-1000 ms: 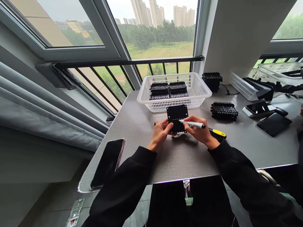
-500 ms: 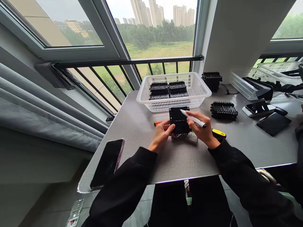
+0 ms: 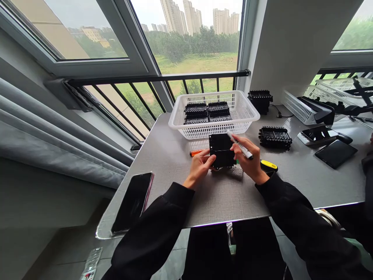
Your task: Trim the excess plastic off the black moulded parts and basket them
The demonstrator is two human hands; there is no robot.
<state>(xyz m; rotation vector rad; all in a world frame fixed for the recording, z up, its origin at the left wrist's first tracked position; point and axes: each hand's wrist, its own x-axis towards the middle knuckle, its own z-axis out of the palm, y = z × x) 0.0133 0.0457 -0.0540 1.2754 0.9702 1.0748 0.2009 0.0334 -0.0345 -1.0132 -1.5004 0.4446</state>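
Note:
My left hand (image 3: pixel 201 166) is closed on the left edge of a black plastic part (image 3: pixel 220 151), a squarish block with toothed edges, its flat face turned toward me. Between the fingers of my right hand (image 3: pixel 250 157) is a white marker (image 3: pixel 242 148) with a black end. Its tip is at the upper right of the part's face; whether it touches is too small to tell. An orange-handled tool (image 3: pixel 196 153) lies just behind my left hand, partly hidden. By my right wrist lies a yellow and black object (image 3: pixel 269 166).
Behind the part stands a white plastic basket (image 3: pixel 214 126) holding several similar black parts. More stacked black parts (image 3: pixel 275 137) sit to the right. A phone (image 3: pixel 132 202) lies at the table's left edge; other devices (image 3: pixel 336 151) and another person's sleeve (image 3: pixel 367 171) are at right.
The marker's tip has moved right across the upper face of the black part, toward its right corner. My left hand keeps its hold.

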